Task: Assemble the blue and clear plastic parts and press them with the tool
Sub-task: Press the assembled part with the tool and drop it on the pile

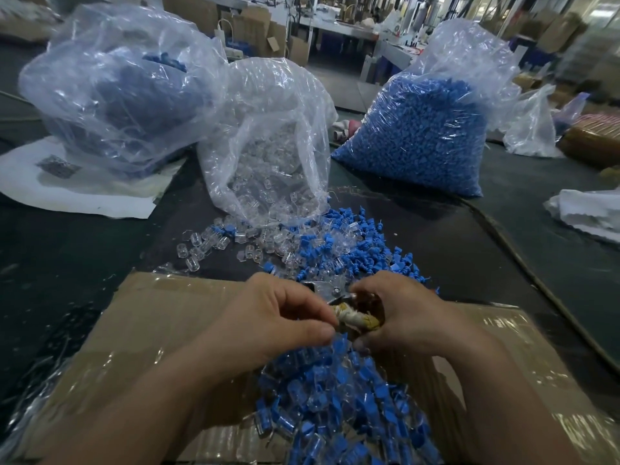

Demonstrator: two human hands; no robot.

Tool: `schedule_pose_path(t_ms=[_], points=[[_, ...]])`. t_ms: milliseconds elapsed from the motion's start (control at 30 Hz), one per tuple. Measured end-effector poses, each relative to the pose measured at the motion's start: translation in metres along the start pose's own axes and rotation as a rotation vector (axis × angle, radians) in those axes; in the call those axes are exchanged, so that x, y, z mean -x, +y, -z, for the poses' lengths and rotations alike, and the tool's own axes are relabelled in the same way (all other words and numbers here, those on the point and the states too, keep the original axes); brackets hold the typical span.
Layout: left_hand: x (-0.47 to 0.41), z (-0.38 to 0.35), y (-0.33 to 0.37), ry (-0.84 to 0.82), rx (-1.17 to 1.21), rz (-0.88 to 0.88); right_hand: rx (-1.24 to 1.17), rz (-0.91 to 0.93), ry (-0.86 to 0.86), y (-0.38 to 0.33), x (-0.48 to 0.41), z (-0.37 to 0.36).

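Near the desk's front edge, left hand and right hand curl their fingers round the tool. Assembled pieces pile on cardboard. Loose parts and full bags behind suggest much work remains.

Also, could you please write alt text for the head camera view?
The right hand grips a cloth-wrapped tool, the left hand curled beside it, over a pile of assembled blue-and-clear parts on a cardboard box. Behind stand a bag of clear parts and a bag of blue parts.
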State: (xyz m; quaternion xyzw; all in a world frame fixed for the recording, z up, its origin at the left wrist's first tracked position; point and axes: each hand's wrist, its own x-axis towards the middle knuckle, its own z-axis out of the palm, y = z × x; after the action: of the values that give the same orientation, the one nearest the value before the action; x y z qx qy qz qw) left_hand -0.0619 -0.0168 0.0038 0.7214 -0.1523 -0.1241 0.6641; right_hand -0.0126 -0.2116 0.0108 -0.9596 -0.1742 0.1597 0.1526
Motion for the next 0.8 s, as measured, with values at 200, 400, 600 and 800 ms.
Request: schedule_pose_path(t_ms=[200, 400, 600, 800], points=[[0.001, -0.002, -0.003, -0.019, -0.081, -0.051, -0.078, -0.012, -0.086, 0.006, 0.004, 0.005], [-0.012, 0.005, -0.021, 0.598, 0.041, 0.048, -0.135, -0.056, -0.102, 0.008, 0.004, 0.008], [-0.024, 0.028, -0.042, 0.659, -0.79, 0.004, -0.146, -0.038, -0.076, 0.01, 0.004, 0.008], [-0.031, 0.03, -0.051, 0.498, -0.965, 0.132, -0.158, -0.049, -0.051, 0.009, 0.003, 0.007]])
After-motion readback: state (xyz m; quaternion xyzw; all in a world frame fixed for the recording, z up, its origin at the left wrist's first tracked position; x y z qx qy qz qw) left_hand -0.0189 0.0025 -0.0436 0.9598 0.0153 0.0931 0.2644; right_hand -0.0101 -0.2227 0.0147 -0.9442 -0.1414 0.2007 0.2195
